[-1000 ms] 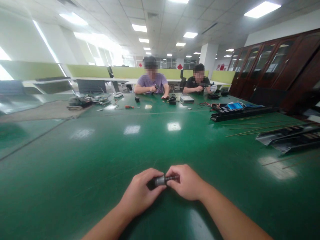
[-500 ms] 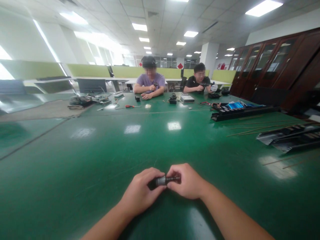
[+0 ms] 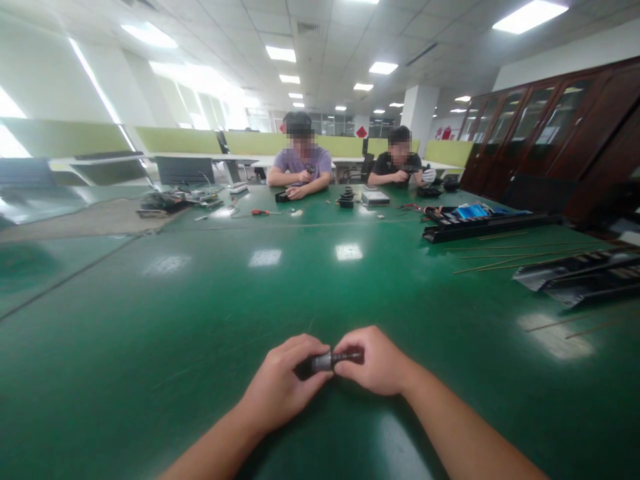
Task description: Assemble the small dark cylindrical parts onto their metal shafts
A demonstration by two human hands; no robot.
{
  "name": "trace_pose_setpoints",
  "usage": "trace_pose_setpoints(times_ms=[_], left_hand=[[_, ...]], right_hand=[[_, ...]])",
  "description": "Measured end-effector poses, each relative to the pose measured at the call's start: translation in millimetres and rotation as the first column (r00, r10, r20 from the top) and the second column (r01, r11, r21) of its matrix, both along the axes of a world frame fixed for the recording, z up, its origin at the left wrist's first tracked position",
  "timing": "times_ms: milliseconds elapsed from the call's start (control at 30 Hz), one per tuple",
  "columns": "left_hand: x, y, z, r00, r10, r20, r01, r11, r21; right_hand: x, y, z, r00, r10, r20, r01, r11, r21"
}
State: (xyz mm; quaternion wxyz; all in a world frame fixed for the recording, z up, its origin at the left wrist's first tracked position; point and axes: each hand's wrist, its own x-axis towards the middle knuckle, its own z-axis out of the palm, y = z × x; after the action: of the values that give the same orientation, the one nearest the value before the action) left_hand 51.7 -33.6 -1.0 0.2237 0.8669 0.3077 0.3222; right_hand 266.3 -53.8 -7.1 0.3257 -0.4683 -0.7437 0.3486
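Low over the green table, both of my hands meet at a small dark cylindrical part with a grey band [image 3: 322,362]. A narrower, ridged dark shaft [image 3: 355,357] runs out of its right end. My left hand [image 3: 280,383] is closed around the wide end, thumb below and fingers above. The thumb and fingers of my right hand [image 3: 376,363] pinch the thin shaft. My palms and fingers hide both ends, so I cannot tell the part's exact kind.
Across the green table [image 3: 225,293] sit two people, each handling dark parts. A screwdriver [image 3: 265,213] lies near one. Black metal rails [image 3: 575,280] and thin rods [image 3: 520,257] lie at the right. Tangled parts [image 3: 175,200] lie far left; a grey box [image 3: 375,198] stands at the back.
My hands and the part stay almost in place; the right hand shifts very slightly. Across the table, a person's hand has moved onto a small black part, which now lies tilted.
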Motion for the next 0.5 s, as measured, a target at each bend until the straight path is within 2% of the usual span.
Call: trace_pose_setpoints(times_ms=[500], left_hand=[[0.0, 0.5, 2.9, 0.999, 0.024, -0.024, -0.024, 1.0, 0.007]], right_hand=[[-1.9, -1.5, 3.2, 0.995, -0.031, 0.1, 0.023, 0.997, 0.075]])
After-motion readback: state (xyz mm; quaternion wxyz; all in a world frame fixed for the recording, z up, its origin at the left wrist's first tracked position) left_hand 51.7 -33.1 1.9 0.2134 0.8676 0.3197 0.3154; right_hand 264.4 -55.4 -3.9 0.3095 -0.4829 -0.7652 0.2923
